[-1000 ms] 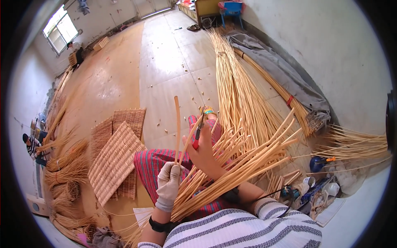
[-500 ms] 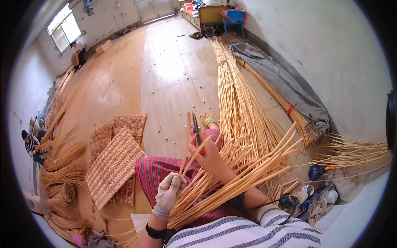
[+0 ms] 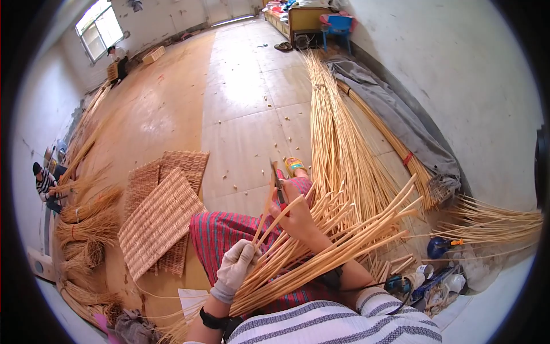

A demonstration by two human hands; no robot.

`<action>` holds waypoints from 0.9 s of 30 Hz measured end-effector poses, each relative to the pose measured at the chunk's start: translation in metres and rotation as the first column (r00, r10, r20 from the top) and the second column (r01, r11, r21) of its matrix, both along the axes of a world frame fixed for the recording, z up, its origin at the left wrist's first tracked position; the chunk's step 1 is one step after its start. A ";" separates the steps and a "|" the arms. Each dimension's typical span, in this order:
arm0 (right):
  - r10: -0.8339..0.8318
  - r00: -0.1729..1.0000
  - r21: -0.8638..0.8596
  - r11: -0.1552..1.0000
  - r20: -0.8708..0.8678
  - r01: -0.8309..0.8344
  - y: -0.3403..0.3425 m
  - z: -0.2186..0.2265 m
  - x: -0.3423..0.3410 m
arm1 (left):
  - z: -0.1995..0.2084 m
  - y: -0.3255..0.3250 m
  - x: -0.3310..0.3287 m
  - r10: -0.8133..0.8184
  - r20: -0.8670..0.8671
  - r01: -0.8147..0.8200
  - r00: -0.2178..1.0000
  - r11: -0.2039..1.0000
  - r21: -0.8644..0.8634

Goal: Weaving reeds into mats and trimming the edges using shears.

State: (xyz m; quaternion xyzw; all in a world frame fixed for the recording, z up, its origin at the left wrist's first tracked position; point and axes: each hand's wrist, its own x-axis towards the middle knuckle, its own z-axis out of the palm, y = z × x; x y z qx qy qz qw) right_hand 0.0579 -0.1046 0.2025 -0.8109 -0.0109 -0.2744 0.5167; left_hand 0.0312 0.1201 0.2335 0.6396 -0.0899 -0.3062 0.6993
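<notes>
Gloved left hand (image 3: 234, 269) pinched two rods (image 3: 265, 214) low, likely for steadiness; right hand (image 3: 294, 221) wrapped around cutters (image 3: 279, 188) just beside them. Bundle (image 3: 366, 242) lay across striped lap (image 3: 220, 235), seemingly for ready reach.

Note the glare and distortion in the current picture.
Head view: white glare on the pale floor; head view: window panes nearly washed out; head view: fisheye bending along the right wall's base, with black corners.

- Left of the left hand (image 3: 235, 269): overlapping woven mats (image 3: 160, 223) on the floor (image 3: 240, 126) (straw bundles (image 3: 86, 228) farther left).
- Beyond the right hand (image 3: 294, 219), rightward: a long rod sheaf (image 3: 342, 143).
- Behind both hands, across the lap (image 3: 220, 229): rods (image 3: 344, 258).
</notes>
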 end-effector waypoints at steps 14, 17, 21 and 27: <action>0.312 0.949 0.725 0.642 0.052 -0.251 0.014 0.000 -0.032 | -0.030 -0.023 0.028 0.099 0.190 -0.125 0.977 0.983 0.134; 0.302 0.953 0.536 0.809 -0.025 -0.242 0.010 -0.009 -0.035 | -0.059 -0.038 0.000 -0.355 0.447 0.114 0.821 0.869 0.481; 0.136 0.967 0.365 0.930 -0.217 -0.049 0.000 -0.042 -0.042 | -0.076 -0.039 -0.020 -0.423 0.194 0.326 0.885 0.862 0.389; 0.171 0.962 0.521 0.853 -0.214 -0.035 -0.007 -0.068 -0.039 | -0.065 -0.046 -0.015 -0.419 -0.043 0.401 0.907 0.829 0.390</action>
